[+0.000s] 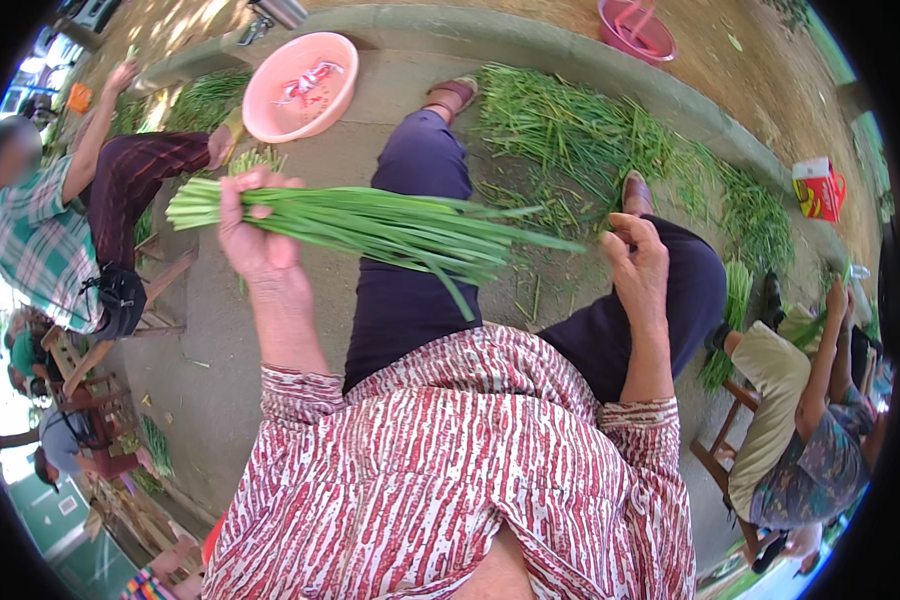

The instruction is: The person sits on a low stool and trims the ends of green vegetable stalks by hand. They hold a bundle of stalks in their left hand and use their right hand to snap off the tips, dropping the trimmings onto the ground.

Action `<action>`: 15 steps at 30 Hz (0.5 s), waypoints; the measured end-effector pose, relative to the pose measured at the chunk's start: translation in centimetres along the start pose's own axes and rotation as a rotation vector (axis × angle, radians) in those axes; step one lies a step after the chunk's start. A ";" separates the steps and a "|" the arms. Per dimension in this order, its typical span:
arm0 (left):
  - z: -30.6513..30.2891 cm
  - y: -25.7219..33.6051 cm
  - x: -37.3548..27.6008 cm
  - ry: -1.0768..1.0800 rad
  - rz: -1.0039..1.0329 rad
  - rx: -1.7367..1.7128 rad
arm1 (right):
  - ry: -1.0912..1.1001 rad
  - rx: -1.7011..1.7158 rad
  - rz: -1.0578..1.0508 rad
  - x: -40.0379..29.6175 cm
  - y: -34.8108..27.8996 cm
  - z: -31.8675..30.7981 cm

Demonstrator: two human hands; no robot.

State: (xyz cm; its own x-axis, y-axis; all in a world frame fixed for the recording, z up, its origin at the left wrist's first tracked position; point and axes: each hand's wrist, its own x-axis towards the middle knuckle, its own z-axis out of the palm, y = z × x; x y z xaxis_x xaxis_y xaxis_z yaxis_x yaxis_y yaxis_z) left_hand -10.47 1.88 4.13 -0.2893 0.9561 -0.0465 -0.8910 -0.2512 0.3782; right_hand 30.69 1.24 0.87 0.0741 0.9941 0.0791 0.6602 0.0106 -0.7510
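My left hand [259, 221] is closed around a bundle of long green garlic chives [390, 225], near its pale cut ends. The leaves stretch to the right across my lap, and one blade reaches close to my right hand [634, 247]. The thumb and forefinger of my right hand are pinched together near that leaf tip; a small green bit seems to show at them, but whether they hold it I cannot tell. Behind my left hand, pale stalk ends of another bunch [259, 159] show. Loose green leaves [555, 127] lie heaped on the ground beyond my feet.
A pink basin [300, 86] with red-and-white ties stands beyond my left hand. A curb [570, 45] curves behind the heap, with a darker pink basin [637, 30] past it. People sit at both sides; a chive bunch [727, 322] lies near the right one.
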 end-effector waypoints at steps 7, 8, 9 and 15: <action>2.6 -6.0 -1.2 -0.166 -0.122 0.284 | 0.076 0.307 -0.087 1.1 -4.7 -0.9; 2.8 -6.9 -1.5 -0.173 -0.144 0.306 | 0.021 0.303 -0.120 0.9 -7.1 -0.8; 2.8 -7.8 -1.9 -0.180 -0.165 0.324 | -0.057 0.370 -0.163 0.6 -8.7 -0.1; 4.6 -11.3 -4.1 -0.194 -0.310 0.410 | -0.315 0.051 -0.505 -0.3 -13.1 2.9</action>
State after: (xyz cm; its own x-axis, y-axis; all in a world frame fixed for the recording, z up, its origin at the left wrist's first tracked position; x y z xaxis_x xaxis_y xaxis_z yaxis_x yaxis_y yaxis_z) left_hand 2.38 1.49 4.26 0.0698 0.9960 -0.0562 -0.7036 0.0891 0.7050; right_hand 19.81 1.16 8.78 -0.4703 0.8486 0.2422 0.5187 0.4878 -0.7021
